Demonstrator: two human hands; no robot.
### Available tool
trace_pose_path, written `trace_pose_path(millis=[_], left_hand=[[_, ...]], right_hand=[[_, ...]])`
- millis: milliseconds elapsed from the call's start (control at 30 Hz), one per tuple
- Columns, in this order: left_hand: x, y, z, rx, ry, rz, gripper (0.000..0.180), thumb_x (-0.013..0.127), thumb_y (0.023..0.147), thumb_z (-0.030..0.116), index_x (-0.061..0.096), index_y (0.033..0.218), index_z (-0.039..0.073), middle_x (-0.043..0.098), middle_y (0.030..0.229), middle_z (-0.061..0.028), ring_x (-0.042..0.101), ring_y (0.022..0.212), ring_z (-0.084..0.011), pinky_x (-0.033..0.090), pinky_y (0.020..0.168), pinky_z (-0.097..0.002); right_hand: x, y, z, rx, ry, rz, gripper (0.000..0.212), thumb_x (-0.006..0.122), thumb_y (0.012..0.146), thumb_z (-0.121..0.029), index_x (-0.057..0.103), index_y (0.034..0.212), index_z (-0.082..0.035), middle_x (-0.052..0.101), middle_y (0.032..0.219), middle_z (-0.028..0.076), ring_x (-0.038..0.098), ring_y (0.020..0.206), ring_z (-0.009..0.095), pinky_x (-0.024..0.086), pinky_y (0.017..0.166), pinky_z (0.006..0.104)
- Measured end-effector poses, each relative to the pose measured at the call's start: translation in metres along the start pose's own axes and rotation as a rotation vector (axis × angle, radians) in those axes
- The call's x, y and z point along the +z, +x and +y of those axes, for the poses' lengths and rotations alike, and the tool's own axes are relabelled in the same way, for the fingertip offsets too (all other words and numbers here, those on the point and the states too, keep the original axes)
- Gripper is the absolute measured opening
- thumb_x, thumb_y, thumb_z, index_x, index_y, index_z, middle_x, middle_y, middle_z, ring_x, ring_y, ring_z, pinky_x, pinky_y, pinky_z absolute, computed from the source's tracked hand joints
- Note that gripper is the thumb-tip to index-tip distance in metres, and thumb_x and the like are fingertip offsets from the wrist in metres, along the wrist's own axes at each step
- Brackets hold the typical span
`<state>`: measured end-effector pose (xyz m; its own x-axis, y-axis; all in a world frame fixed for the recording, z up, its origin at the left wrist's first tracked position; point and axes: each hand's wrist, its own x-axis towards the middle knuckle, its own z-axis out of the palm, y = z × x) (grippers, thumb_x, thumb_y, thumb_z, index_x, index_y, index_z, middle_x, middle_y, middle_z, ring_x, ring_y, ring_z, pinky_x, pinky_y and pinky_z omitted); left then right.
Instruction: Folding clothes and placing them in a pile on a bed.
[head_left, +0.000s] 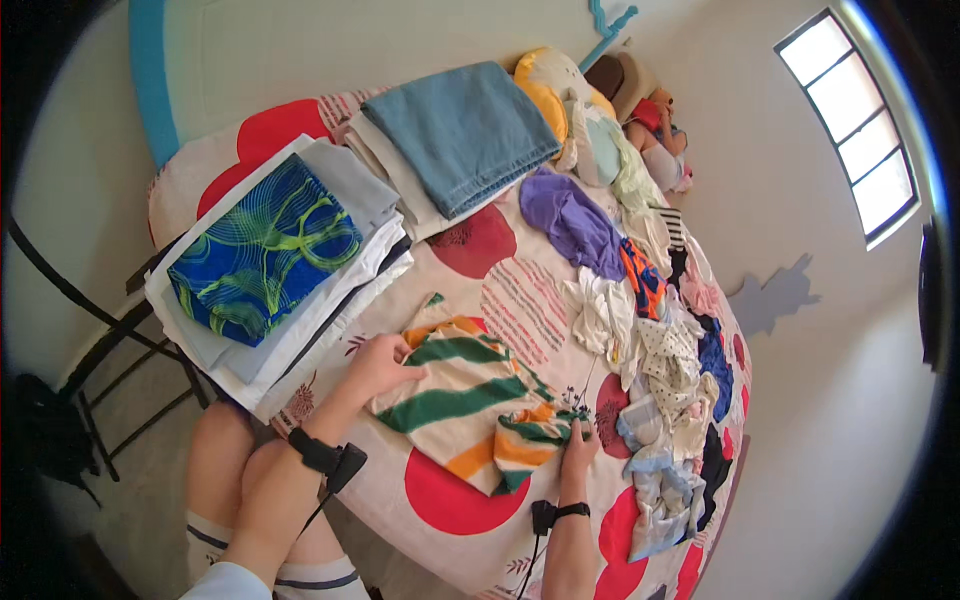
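Note:
A shirt with green, orange and cream stripes (450,375) lies spread on the bed in front of me, one part of it bunched at the lower right. My left hand (383,368) has its fingers closed on the shirt's left edge. At the opposite side, my right hand (579,448) pinches the bunched end, where a bit of green cloth shows by the fingertips. Both wrists carry black straps with a small device.
Left of the shirt stands a folded pile topped by blue-green patterned cloth (265,250); behind it, folded denim (465,135) tops another. Loose clothes, including a purple garment (570,220) and a dotted white one (670,350), line the right. The bedspread (450,500) has red circles.

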<state>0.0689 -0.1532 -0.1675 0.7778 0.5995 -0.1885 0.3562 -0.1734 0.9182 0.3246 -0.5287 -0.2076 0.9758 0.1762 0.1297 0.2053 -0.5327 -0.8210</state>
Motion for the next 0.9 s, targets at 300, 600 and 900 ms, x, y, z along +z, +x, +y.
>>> trace_pose_path(millis=[300,600,900], left_hand=[[-0.005,0.009,-0.023,-0.1,-0.403,-0.112,0.033,0.083,0.079,0.014,0.064,0.1,-0.002,0.07,0.09,-0.01,0.065,0.078,-0.0157,0.053,0.073,-0.0284],[-0.001,0.029,-0.025,-0.137,-0.477,-0.292,0.054,0.081,0.082,0.012,0.057,0.124,-0.013,0.07,0.11,-0.0173,0.068,0.097,-0.0173,0.055,0.081,-0.0269],[0.011,0.035,-0.022,-0.09,-0.66,-0.318,0.042,0.072,0.086,0.001,0.059,0.126,-0.008,0.07,0.112,-0.0114,0.067,0.098,-0.0148,0.054,0.085,-0.0264]], right_hand=[[0.005,0.004,0.008,0.0,-0.039,0.035,0.025,0.067,0.091,-0.019,0.069,0.101,0.004,0.07,0.089,0.009,0.063,0.079,0.017,0.048,0.074,0.0321],[0.014,0.003,0.013,-0.046,-0.106,0.109,0.034,0.069,0.089,-0.023,0.067,0.104,0.008,0.07,0.089,0.014,0.063,0.08,0.021,0.049,0.076,0.0345],[0.011,-0.004,-0.005,-0.157,-0.116,0.132,0.027,0.07,0.086,-0.022,0.068,0.085,0.005,0.067,0.071,0.01,0.06,0.069,0.018,0.047,0.067,0.0351]])
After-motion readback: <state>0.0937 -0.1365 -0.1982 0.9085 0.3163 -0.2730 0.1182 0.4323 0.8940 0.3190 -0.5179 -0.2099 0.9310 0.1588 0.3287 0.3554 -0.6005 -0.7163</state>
